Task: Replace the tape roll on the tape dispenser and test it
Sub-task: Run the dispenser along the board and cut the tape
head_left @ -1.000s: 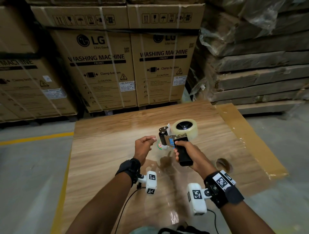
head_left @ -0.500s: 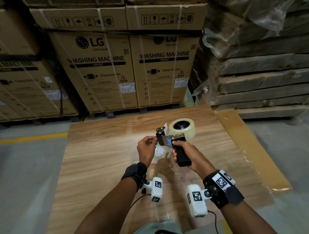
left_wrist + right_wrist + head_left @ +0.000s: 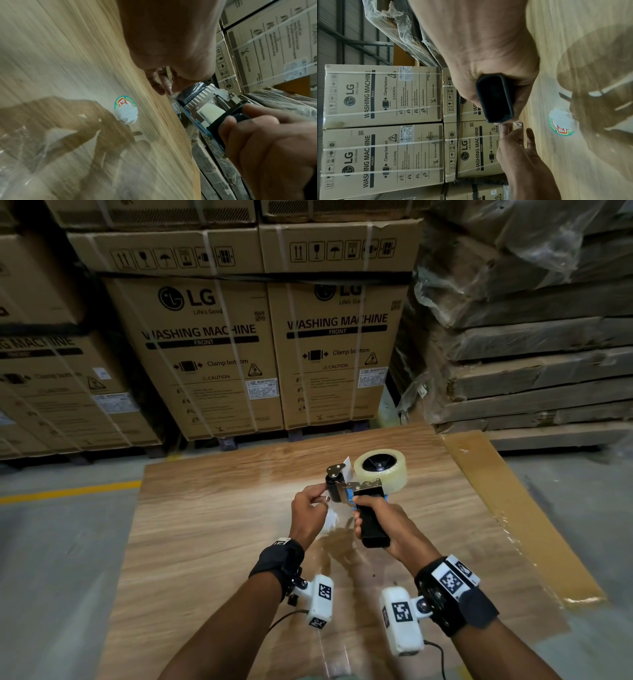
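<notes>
A hand-held tape dispenser (image 3: pixel 356 491) with a black handle hangs above the wooden board (image 3: pixel 212 535). A clear tape roll (image 3: pixel 380 470) sits on its hub at the far end. My right hand (image 3: pixel 359 515) grips the handle (image 3: pixel 494 97). My left hand (image 3: pixel 322 498) is at the dispenser's front roller (image 3: pixel 192 93), and its fingertips (image 3: pixel 506 128) pinch the loose clear tape end (image 3: pixel 517 123) just below the roller. The serrated blade plate (image 3: pixel 204 101) shows next to the roller in the left wrist view.
A round torn sticker (image 3: pixel 126 108) lies on the board under the hands, with shiny clear film (image 3: pixel 25 148) nearer me. Strapped washing-machine cartons (image 3: pixel 205 337) stand behind. Wrapped stacked boards (image 3: pixel 531 354) rise at the right, past a brown strip (image 3: pixel 513 508).
My left hand has moved right, up to the dispenser's front roller, and closed its fingertips on the tape end. The right hand keeps its grip on the handle.
</notes>
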The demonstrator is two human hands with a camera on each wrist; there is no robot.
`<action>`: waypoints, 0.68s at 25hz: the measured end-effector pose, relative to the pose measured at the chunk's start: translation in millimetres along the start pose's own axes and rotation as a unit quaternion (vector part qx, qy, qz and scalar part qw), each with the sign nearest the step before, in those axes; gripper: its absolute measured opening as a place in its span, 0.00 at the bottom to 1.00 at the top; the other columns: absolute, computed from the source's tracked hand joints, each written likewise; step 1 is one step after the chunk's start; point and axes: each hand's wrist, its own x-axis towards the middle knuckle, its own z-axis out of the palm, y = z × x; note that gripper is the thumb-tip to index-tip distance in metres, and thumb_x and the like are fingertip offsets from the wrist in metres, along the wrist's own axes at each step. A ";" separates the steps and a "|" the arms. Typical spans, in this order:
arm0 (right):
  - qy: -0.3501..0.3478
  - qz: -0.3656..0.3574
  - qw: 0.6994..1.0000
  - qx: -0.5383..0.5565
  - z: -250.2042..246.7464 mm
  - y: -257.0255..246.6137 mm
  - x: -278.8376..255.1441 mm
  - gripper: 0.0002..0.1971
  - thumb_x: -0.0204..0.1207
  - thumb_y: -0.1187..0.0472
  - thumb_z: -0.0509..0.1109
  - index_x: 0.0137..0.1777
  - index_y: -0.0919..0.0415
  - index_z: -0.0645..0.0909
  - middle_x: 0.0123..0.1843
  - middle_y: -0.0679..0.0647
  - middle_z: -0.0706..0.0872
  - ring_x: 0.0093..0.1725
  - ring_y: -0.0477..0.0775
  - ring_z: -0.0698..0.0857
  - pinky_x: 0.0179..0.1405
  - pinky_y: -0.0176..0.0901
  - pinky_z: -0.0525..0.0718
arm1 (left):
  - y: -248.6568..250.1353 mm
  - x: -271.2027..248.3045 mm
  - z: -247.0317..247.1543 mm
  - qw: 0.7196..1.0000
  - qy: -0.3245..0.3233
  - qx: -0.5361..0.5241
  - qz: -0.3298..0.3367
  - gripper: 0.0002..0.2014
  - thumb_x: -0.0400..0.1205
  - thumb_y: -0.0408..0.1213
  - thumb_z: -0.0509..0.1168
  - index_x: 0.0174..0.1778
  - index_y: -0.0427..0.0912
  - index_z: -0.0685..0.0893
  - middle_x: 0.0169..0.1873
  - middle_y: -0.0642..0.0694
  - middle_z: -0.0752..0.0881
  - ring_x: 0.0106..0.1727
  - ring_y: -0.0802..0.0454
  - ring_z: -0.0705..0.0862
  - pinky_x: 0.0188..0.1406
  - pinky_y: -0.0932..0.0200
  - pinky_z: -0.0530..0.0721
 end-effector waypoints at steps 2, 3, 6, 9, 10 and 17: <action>-0.006 -0.001 1.000 -0.001 -2.5 -2.1 -0.5 0.11 0.77 0.64 0.77 0.54 0.73 0.85 0.34 0.62 0.85 0.26 0.54 0.82 0.25 0.45 0.83 | -0.5 0.6 -3.0 0.998 -0.016 -0.046 -0.026 0.26 0.75 0.21 0.59 0.59 0.48 0.93 0.55 0.46 0.92 0.50 0.48 0.88 0.54 0.55 0.85; -0.009 0.000 1.000 -0.002 -3.7 -3.4 -1.0 0.12 0.77 0.63 0.77 0.54 0.72 0.85 0.34 0.62 0.85 0.26 0.54 0.82 0.25 0.45 0.83 | 2.6 1.8 -6.0 0.994 -0.010 -0.093 -0.061 0.24 0.76 0.21 0.59 0.57 0.47 0.93 0.52 0.43 0.93 0.48 0.46 0.89 0.52 0.52 0.85; -0.012 0.003 1.000 0.002 -6.6 -3.1 -2.4 0.13 0.78 0.62 0.76 0.55 0.73 0.85 0.34 0.62 0.85 0.27 0.54 0.83 0.25 0.45 0.83 | 12.1 1.5 -13.0 0.956 -0.004 -0.238 -0.172 0.15 0.82 0.24 0.59 0.55 0.34 0.91 0.53 0.36 0.93 0.54 0.42 0.92 0.56 0.48 0.87; -0.019 0.007 1.000 0.015 -5.9 -1.4 -5.1 0.14 0.78 0.62 0.76 0.56 0.73 0.84 0.34 0.62 0.85 0.27 0.53 0.83 0.24 0.45 0.83 | 14.9 0.3 -19.0 0.925 -0.023 -0.308 -0.223 0.12 0.85 0.31 0.61 0.57 0.34 0.89 0.52 0.37 0.92 0.52 0.43 0.91 0.51 0.52 0.88; -0.022 0.007 1.000 0.020 -6.1 -1.2 -5.8 0.14 0.79 0.62 0.76 0.56 0.73 0.83 0.34 0.62 0.85 0.26 0.53 0.82 0.23 0.44 0.83 | 14.9 0.0 -21.2 0.918 -0.028 -0.321 -0.231 0.13 0.85 0.33 0.62 0.59 0.34 0.88 0.52 0.37 0.92 0.51 0.43 0.91 0.50 0.52 0.88; -0.028 0.016 0.998 0.044 -4.5 -1.6 -10.0 0.13 0.80 0.62 0.74 0.56 0.73 0.82 0.33 0.61 0.83 0.24 0.52 0.82 0.20 0.43 0.82 | 4.9 -10.6 -28.7 0.925 -0.064 -0.309 -0.215 0.12 0.84 0.37 0.69 0.59 0.38 0.91 0.55 0.41 0.91 0.53 0.47 0.87 0.54 0.53 0.84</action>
